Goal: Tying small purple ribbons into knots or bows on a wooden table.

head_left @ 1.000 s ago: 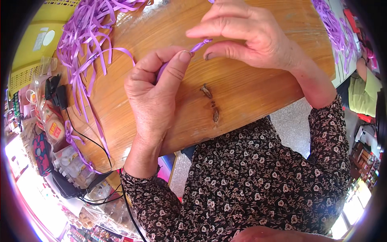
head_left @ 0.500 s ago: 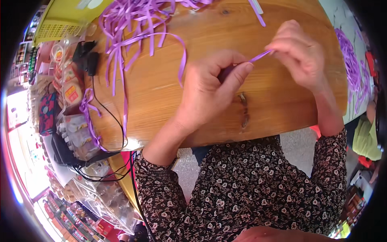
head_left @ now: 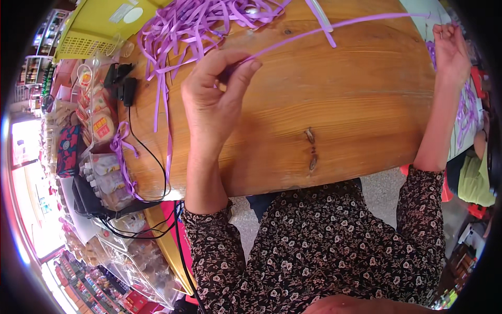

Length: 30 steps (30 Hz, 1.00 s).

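Note:
A thin purple ribbon [head_left: 368, 19] is drawn out above the wooden table, running from one of my hands to the other. My left hand [head_left: 214, 91] is closed, with thumb and forefinger pinching the ribbon near the table's left part; whatever lies inside the palm is mostly hidden. Out at the far right, over the table's edge, my right hand [head_left: 452, 55] has its fingertips drawn together at the ribbon's other end, which is small and blurred there. Beyond my left hand lies a tangled heap of purple ribbons [head_left: 180, 26], some strands trailing toward the near edge.
A short purple strip with a whitish stick [head_left: 321, 21] lies at the table's far side. More purple ribbons [head_left: 467, 118] rest on a white surface at right. Along the left stand a yellow-green basket [head_left: 83, 47], packaged goods [head_left: 102, 125] and a black cable [head_left: 141, 141].
My hands have moved apart: the left went left and away from me, the right went right and farther out. The ribbon between them now shows a much longer stretch.

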Motion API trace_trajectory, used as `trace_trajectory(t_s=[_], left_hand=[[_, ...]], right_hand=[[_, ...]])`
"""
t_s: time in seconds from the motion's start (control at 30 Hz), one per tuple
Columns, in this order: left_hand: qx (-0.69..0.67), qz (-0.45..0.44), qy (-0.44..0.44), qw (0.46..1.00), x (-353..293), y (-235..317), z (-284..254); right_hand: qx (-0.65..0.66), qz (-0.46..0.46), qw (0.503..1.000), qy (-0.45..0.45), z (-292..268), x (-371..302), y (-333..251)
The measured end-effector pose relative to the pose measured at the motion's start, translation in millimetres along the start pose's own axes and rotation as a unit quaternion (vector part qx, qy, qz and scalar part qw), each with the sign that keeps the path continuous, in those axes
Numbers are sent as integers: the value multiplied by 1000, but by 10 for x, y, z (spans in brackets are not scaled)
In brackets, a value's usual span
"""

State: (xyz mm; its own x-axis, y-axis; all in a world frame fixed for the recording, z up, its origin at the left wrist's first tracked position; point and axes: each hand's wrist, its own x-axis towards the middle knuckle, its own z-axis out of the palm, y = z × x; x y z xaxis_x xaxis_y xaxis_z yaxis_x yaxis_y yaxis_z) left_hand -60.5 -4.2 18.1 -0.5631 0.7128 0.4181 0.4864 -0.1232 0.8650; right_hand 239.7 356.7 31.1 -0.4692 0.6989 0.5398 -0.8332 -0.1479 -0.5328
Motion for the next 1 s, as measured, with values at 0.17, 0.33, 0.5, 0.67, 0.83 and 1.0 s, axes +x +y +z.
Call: trace_trajectory(t_s=[0.17,0.33,0.5,0.67,0.83,1.0], left_hand=[[-131,-137,-48,981,10,82,-48],[-179,-142,-75,971,-110,159,78],[-182,-165,-127,961,-179,152,207],[-228,-162,-184,942,-217,240,269],[-230,-144,-184,945,-233,270,258],[-176,-116,-153,966,-258,240,260]], right_hand=[[-86,-36,988,127,-201,39,-131],[-734,-256,625,65,1343,-311,850],[-640,-176,663,-346,1708,-766,1220],[-571,-151,722,-360,1728,-967,1428],[-532,-176,747,-356,1733,-940,1420],[-539,-188,744,-347,1788,-973,1357]])
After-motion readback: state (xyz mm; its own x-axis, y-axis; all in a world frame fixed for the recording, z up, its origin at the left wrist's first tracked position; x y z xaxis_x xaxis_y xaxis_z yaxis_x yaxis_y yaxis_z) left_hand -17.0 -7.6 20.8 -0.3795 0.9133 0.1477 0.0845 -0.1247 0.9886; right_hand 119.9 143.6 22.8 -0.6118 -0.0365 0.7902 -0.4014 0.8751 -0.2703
